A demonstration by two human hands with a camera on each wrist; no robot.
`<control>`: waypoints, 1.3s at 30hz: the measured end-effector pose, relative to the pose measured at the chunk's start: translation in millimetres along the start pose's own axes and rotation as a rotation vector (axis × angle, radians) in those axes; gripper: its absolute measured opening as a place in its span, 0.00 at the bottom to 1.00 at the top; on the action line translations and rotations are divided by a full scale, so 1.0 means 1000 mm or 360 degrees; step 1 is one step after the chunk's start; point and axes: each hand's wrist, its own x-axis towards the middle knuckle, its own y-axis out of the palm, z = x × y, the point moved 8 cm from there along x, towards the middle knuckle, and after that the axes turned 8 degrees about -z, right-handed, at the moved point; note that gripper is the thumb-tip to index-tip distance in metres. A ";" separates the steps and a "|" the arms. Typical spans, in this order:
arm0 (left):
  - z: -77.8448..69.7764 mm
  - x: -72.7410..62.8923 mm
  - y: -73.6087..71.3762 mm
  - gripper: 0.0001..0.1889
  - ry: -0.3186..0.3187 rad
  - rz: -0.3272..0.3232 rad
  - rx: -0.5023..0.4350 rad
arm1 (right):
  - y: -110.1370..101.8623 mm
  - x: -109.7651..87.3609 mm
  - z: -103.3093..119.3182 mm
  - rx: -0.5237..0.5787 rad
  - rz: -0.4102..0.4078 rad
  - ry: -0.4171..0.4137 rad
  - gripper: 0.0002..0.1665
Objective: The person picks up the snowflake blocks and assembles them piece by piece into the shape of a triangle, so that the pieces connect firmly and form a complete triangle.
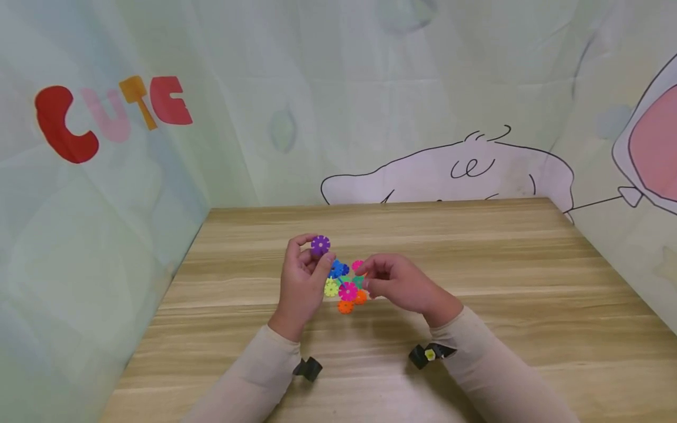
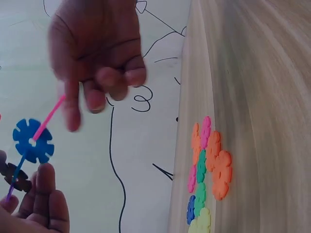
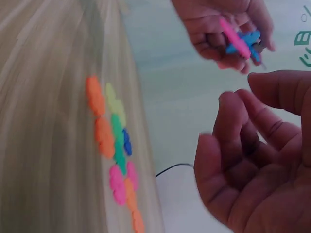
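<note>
Gripping a joined disc cluster (image 2: 41,146) in the left hand (image 1: 298,285), clear of the wooden tabletop (image 1: 502,247); pinching near its purple disc (image 1: 315,245), at eleven o'clock from the blue disc (image 1: 335,271), with the pink disc (image 3: 235,39) at five. Holding the right hand (image 1: 399,283) at three o'clock, apart, fingers bent toward thumb across a narrow gap, no disc visible between. Seeing loose discs (image 3: 104,137) below, on the tabletop. Judging the step as mid-joining, notch into notch. Next, probably: pick up a loose disc right-handed, steady the cluster, align notches, push.
</note>
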 end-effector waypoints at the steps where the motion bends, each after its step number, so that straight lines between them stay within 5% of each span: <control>1: -0.001 0.000 0.000 0.22 0.0006 0.0003 0.0004 | -0.001 0.001 -0.004 -0.0063 -0.0019 0.0014 0.10; 5: -0.002 0.000 0.002 0.22 0.0016 0.0026 0.0011 | 0.001 0.006 -0.026 -0.0361 -0.0032 0.0129 0.12; 10: -0.002 -0.002 0.009 0.23 -0.0019 0.0092 0.0009 | 0.010 0.006 -0.048 -0.0618 0.0100 0.0232 0.16; 17: -0.002 -0.005 0.014 0.24 -0.0052 0.0164 0.0016 | 0.018 0.004 -0.051 -0.0803 0.0280 0.0120 0.21; 39: -0.004 -0.009 0.021 0.23 0.0047 0.0350 -0.0102 | 0.017 0.002 -0.048 -0.0869 0.0236 0.0167 0.14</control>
